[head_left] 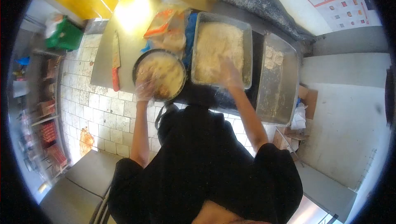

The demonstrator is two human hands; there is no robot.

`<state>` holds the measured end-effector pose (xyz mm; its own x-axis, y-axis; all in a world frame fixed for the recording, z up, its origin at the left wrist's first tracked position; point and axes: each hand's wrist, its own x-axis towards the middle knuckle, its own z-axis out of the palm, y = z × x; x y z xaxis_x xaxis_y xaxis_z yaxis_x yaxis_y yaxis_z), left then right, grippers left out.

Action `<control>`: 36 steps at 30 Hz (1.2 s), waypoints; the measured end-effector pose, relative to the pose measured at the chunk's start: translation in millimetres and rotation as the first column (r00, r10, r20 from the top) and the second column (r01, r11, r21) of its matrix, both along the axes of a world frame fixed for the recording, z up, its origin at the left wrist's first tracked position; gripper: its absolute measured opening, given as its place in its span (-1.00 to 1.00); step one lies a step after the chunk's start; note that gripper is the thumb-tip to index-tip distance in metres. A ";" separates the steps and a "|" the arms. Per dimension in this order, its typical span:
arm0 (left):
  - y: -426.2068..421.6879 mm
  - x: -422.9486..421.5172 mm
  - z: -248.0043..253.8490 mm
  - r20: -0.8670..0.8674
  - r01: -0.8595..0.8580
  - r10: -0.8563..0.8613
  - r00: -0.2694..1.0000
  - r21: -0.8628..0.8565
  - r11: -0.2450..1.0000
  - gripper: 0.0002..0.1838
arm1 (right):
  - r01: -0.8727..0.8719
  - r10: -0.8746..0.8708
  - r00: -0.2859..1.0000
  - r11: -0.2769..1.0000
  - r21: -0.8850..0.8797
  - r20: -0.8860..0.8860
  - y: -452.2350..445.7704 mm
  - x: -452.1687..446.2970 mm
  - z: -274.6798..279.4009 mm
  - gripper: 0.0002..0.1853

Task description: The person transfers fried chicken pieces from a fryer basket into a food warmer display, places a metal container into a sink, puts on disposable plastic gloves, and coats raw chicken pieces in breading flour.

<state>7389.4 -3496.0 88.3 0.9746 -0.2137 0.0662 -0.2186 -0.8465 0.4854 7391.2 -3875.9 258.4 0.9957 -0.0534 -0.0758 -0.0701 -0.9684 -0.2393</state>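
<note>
My left hand [146, 86], in a clear plastic glove, reaches into a round dark-rimmed bowl [173, 73] of pale, milky liquid with lumpy pieces in it. Its fingers are partly sunk among the pieces, so I cannot make out whether they grip one. My right hand [230, 73], also in a clear glove, is over the near part of a rectangular tray [248, 38] filled with pale breading flour [220, 38]. The fingers look stretched out toward the flour, somewhat blurred, with no held piece showing.
A long knife [116, 61] with a red handle lies on the metal table [103, 51] at left. Behind the bowl is a printed plastic bag [167, 28]. Right of the tray stands a metal bin [276, 88] with crumbs. Shelves [45, 117] line the left side.
</note>
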 end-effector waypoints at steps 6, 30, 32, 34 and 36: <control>-13.4 3.2 36.8 0.033 -0.058 0.068 0.997 -0.243 0.968 -0.59 | -0.022 0.050 0.980 0.989 0.148 -0.191 16.4 2.6 0.9 -0.25; -2.7 8.6 12.3 -0.004 0.028 -0.028 1.000 -0.045 0.999 -0.46 | -0.096 0.046 0.960 0.980 0.172 0.274 -83.7 43.4 -121.1 -0.20; -10.9 5.7 36.6 -0.037 -0.011 0.008 0.999 -0.083 0.996 -0.47 | 0.258 -0.266 0.964 0.945 0.203 0.012 -69.8 24.8 -49.6 -0.19; -16.1 6.2 54.8 -0.136 -0.098 0.079 0.988 -0.138 0.986 -0.48 | 0.579 -0.539 0.806 0.804 0.138 -0.245 -64.7 16.3 -32.4 -0.18; -17.1 12.4 54.8 0.107 0.016 -0.010 0.994 -0.056 0.998 -0.50 | 0.477 -0.394 0.847 0.860 0.182 -0.356 -68.0 12.3 -55.9 -0.09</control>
<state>7401.8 -3513.1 143.1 0.9585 -0.2192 0.1822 -0.2825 -0.8152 0.5057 7403.4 -3943.9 202.4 0.8005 -0.4141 -0.4334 -0.5772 -0.7275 -0.3710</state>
